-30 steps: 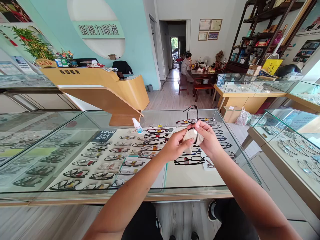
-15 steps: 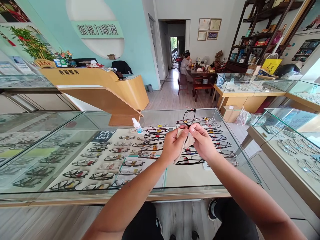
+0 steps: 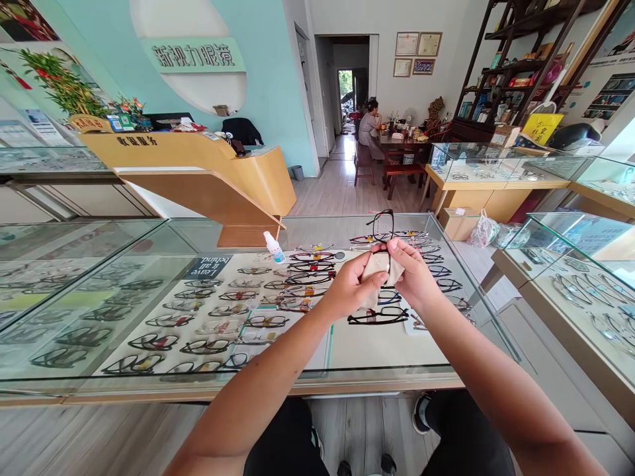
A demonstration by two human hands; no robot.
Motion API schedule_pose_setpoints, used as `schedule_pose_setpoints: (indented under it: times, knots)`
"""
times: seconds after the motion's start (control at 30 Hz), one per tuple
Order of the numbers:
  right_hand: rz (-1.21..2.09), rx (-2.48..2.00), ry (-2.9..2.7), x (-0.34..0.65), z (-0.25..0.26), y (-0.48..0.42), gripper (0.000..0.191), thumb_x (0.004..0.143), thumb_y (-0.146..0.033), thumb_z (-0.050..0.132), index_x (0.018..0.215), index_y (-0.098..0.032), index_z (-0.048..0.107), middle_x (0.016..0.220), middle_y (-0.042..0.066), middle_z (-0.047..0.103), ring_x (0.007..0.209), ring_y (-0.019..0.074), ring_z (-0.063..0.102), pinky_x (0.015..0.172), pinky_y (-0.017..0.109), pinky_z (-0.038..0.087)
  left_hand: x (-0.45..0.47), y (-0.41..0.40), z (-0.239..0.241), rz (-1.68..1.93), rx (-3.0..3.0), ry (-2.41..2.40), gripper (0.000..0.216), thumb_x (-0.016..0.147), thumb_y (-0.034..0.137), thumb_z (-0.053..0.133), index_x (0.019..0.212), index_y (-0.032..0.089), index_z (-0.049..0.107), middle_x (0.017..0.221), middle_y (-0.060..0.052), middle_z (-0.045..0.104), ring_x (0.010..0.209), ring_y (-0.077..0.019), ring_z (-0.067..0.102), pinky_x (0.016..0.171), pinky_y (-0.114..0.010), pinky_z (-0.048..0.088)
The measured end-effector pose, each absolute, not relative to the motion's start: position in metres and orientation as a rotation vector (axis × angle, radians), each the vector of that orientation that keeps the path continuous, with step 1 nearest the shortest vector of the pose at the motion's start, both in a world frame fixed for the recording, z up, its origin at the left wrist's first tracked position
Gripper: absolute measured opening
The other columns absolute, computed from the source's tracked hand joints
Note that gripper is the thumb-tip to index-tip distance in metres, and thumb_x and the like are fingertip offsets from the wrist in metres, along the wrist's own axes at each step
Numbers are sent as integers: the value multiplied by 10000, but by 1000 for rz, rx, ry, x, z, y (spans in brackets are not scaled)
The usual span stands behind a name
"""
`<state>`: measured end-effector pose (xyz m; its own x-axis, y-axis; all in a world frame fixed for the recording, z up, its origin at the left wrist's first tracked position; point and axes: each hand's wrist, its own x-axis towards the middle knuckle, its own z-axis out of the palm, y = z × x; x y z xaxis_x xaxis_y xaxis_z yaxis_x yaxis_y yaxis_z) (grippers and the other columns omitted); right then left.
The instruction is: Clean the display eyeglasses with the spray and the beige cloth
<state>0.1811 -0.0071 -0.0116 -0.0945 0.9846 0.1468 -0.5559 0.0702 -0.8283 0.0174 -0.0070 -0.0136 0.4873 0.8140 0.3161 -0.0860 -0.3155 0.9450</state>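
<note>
1. The left hand (image 3: 350,287) has its grip closed on a tan cloth (image 3: 373,266).
2. The right hand (image 3: 415,270) pinches the dark glasses (image 3: 383,226) above the glass table (image 3: 387,385).
3. Looks like partway: cloth seems around one lens, but fingers hide some; the other pokes up bare.

A turquoise wall (image 3: 270,79) rises behind an angled wooden counter (image 3: 183,152).
</note>
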Motion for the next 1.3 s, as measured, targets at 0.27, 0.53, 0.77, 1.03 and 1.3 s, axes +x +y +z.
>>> schedule_pose_setpoints:
  times: [0.27, 0.53, 0.77, 1.03, 1.3]
  knots:
    - [1441, -624, -909, 170, -13, -16, 404, 775, -524, 957, 802, -247, 665, 698, -60, 661, 494, 77, 407, 418, 216, 280, 24, -7, -25, 1235, 1599, 847, 508, 918, 678, 751, 876, 181, 657, 694, 15, 576, 631, -130, 478, 617, -269, 408]
    - [1433, -612, -990, 171, -9, -16, 379, 777, -526, 953, 815, -263, 682, 940, -14, 810, 558, 110, 543, 523, 260, 465, 20, 1, -23, 1207, 1549, 813, 631, 936, 802, 644, 766, 202, 549, 636, 32, 475, 580, -121, 427, 557, -272, 379]
    - [1274, -603, -1073, 180, -5, -12, 294, 848, -534, 911, 878, -306, 728, 1005, 19, 812, 1052, 245, 743, 995, 392, 568, 13, 12, -30, 1151, 1565, 778, 574, 987, 761, 612, 837, 207, 619, 717, 4, 557, 656, -147, 527, 637, -281, 468]
    - [1145, -709, -1257, 188, -11, -8, 257, 877, -511, 890, 864, -287, 764, 1190, 37, 724, 1244, 239, 641, 1067, 374, 497, 7, 30, -35, 1398, 1252, 865, 592, 917, 772, 711, 947, 181, 738, 865, -28, 743, 845, -172, 683, 821, -277, 544]
    - [1125, -878, -1374, 182, -16, -7, 404, 793, -612, 901, 822, -243, 739, 1144, 60, 647, 1211, 270, 599, 1043, 411, 485, 5, 29, -28, 1469, 1245, 900, 629, 881, 819, 709, 806, 196, 666, 737, 7, 625, 714, -147, 565, 694, -267, 442]
